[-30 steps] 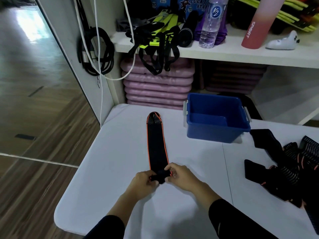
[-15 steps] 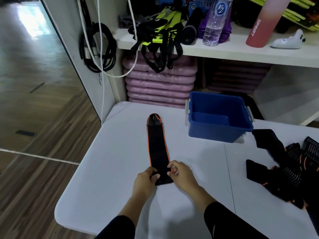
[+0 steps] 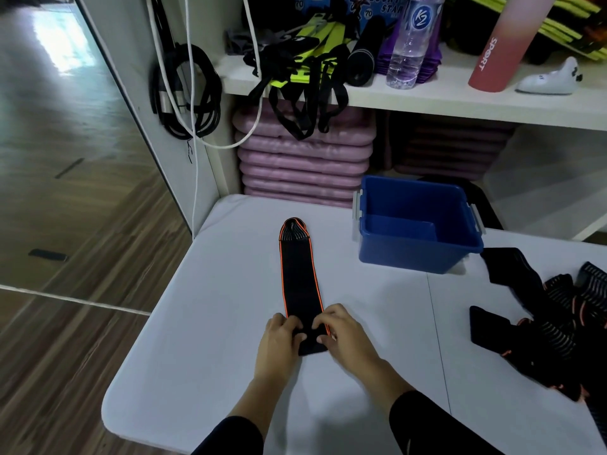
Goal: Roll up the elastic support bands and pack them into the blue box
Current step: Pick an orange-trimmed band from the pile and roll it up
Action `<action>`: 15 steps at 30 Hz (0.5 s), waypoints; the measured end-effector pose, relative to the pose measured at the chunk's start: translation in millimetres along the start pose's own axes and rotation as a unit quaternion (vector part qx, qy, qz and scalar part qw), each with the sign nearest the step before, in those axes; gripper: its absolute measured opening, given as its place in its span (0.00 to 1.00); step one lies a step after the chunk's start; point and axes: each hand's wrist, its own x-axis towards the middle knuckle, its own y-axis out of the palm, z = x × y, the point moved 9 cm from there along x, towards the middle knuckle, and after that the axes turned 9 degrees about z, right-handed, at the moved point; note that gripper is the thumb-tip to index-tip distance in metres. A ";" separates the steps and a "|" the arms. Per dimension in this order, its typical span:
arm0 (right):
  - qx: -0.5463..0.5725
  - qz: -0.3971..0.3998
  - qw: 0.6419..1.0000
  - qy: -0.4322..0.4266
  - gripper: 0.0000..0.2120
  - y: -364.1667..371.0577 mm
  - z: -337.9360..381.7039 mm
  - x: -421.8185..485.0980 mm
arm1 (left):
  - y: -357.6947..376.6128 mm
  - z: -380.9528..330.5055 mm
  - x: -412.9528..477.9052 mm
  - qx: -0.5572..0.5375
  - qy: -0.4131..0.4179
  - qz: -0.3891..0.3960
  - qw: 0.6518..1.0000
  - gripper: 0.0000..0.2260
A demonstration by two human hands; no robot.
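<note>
Black band (image 3: 297, 274) with orange edging lies flat and lengthwise on the white table (image 3: 203, 323), far end rounded, pointing toward the shelf (image 3: 427, 96). Near end is under both hands. Left hand (image 3: 279, 339) has fingers curled down onto the band's near-left edge, pinching it; right hand (image 3: 341, 333) does likewise on the near-right edge, thumb tucked against the fabric. Whether a roll has started under the fingers: cannot tell. Blue box (image 3: 417, 224) sits on the table to the right of the band's far end, well apart from it, open top, looks empty from here. Pile of other bands (image 3: 542, 316) lies tangled at the table's right edge, near the box.
</note>
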 end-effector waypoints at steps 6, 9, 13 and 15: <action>-0.034 0.063 0.997 -0.036 0.18 -1.3 0.0 1.3 | 5.3 -1.9 2.5 0.005 0.055 0.061 0.997 0.15; -0.062 0.080 0.994 -0.043 0.22 1.1 1.2 3.1 | 10.7 -4.6 0.8 0.064 0.093 0.095 0.989 0.22; -0.015 0.057 0.998 -0.013 0.16 -2.2 -6.0 3.3 | 3.1 -1.7 6.3 0.025 0.072 0.091 0.993 0.17; 0.024 0.060 0.997 0.036 0.11 -3.7 -15.4 4.4 | 0.9 3.6 8.9 -0.024 0.039 0.110 0.993 0.14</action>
